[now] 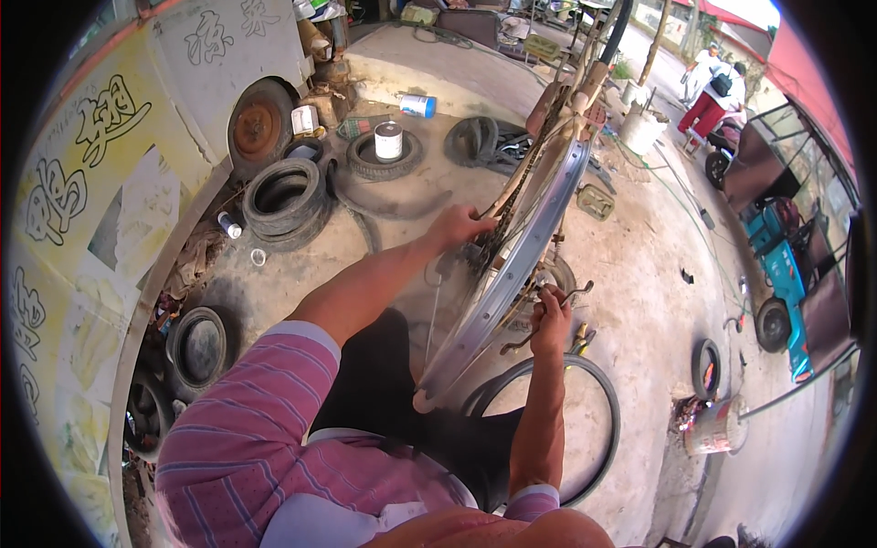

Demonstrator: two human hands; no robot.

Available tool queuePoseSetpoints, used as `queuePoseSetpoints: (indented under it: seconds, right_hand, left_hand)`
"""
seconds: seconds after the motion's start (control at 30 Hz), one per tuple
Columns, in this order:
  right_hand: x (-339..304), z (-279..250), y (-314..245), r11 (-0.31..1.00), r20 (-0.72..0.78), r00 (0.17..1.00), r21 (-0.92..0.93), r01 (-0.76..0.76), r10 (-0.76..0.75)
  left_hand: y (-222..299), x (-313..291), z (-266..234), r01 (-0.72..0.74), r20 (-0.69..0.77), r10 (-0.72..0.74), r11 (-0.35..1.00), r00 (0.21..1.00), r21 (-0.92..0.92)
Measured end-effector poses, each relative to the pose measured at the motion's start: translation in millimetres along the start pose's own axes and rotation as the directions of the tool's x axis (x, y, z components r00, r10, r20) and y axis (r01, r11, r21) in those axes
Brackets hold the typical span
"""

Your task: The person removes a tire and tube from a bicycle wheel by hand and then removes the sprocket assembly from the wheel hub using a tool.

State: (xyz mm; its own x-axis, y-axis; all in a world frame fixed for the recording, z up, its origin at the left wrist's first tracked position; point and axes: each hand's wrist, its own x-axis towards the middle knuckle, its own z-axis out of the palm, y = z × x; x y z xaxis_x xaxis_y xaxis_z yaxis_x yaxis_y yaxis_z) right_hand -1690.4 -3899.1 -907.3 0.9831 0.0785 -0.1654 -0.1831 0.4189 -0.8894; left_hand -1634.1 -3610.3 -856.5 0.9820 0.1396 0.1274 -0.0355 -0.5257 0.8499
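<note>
A bicycle wheel with a bare silver rim (574,173) stands upright in front of me, mounted in a bicycle with a brown frame tube (523,179). On the wheel's left side my left hand (461,226) is closed with its fingers curled in by the tube and chain; what they grip is partly hidden. My right hand (550,320) is on the other side, near the axle, closed around a bent metal wrench (579,291) whose two ends stick out past the fist. Below my right forearm a thin black bicycle tyre (614,416) lies on the ground.
Stacked tyres (285,196) lie to the left, beside a painted panel (91,183). A white can (388,142) stands inside another tyre, near a blue can (418,106). White buckets (642,130), a blue three-wheeler (776,265) and people (713,91) are at the right.
</note>
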Motion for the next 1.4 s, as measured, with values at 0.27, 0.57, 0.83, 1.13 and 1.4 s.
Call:
queuePoseSetpoints:
  seconds: [0.27, 0.57, 0.83, 1.13, 1.4]
  right_hand:
    - [-2.2, 10.2, -3.1, 0.996, -0.133, 0.990, 0.078, -0.042, 0.053]
    - [0.1, -0.6, 10.1, 0.990, -0.029, 0.990, 0.024, 0.139, -0.138]
    - [0.9, 4.3, 10.1, 0.997, -0.148, 0.986, -0.007, -0.077, 0.075]
    - [-7.2, 16.2, -5.9, 0.997, -0.145, 0.989, 0.073, 0.024, -0.013]
    - [-2.1, 6.2, -4.6, 0.989, -0.022, 0.992, 0.080, 0.128, -0.126]
  left_hand:
    - [1.0, 2.0, 0.6, -0.002, -0.008, 0.002, 1.000, 1.000, 0.014]
    - [7.2, -1.3, -0.8, 0.022, 0.005, -0.022, 1.000, 1.000, 0.008]
    - [-10.2, 7.0, 4.4, -0.019, -0.011, 0.019, 0.999, 1.000, 0.028]
    - [-12.2, 10.0, 4.6, 0.031, 0.032, -0.030, 0.999, 0.999, -0.034]
    - [-8.5, 7.8, 2.4, 0.043, 0.038, -0.042, 0.999, 0.998, -0.030]
